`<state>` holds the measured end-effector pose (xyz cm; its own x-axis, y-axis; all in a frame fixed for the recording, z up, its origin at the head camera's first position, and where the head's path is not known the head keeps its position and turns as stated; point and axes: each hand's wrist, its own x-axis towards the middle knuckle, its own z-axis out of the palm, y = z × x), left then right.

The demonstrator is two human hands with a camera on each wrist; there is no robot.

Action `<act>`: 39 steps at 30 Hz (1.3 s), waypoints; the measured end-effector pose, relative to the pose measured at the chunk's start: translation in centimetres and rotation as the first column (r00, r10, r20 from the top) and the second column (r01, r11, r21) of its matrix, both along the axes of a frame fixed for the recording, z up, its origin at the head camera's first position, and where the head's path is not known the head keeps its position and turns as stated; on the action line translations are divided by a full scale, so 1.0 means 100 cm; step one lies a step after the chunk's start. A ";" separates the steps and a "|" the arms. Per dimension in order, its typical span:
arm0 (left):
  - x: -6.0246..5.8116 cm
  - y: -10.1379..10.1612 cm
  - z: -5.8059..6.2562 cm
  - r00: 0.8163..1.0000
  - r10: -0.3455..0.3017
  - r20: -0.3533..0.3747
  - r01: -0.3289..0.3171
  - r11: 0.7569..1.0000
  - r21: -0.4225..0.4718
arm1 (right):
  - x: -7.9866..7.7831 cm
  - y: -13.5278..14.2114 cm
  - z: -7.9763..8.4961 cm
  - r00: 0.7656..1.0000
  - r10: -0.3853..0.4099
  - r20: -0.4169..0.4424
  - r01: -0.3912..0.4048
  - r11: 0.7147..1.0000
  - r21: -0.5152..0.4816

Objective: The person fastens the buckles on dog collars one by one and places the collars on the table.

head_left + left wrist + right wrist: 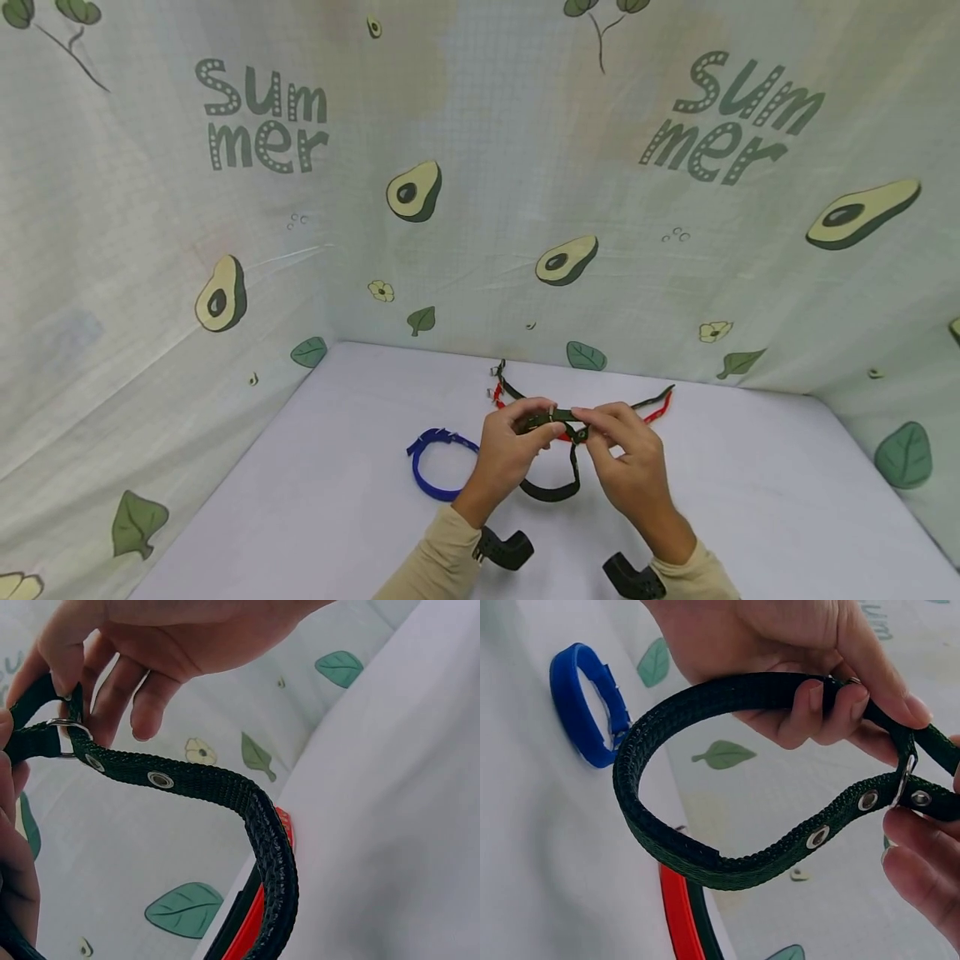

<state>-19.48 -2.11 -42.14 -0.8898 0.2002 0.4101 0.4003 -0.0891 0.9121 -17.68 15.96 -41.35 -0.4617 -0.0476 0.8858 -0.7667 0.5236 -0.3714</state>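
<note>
Both hands hold up a dark green webbing collar (pixel 551 493) with metal eyelets, its loop hanging below them. My left hand (pixel 504 454) grips the strap near the metal buckle (pixel 905 780), two fingers curled over the band in the right wrist view. My right hand (pixel 633 458) pinches the strap on the other side of the buckle between thumb and fingers. The strap runs through the buckle's metal frame, with one eyelet (pixel 160 780) further down the band. In the head view, fingers partly hide the buckle.
A blue collar (pixel 417 471) lies fastened in a ring left of my left hand. Behind the hands lie a red collar (pixel 660 409) and another dark green strap (pixel 512 390), stretched side by side on the white table (pixel 360 392). A patterned cloth (pixel 480 167) rises behind.
</note>
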 end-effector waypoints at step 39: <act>0.005 0.012 0.001 1.000 0.006 0.029 -0.007 1.000 0.029 | 0.007 -0.005 -0.002 0.799 0.233 0.554 -0.139 0.968 -0.207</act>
<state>-18.98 -0.90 -41.99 -0.9027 0.1831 0.3895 0.3741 -0.1134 0.9204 -16.93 15.50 -41.55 -0.8801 -0.0753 0.4688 -0.4687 0.2952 -0.8325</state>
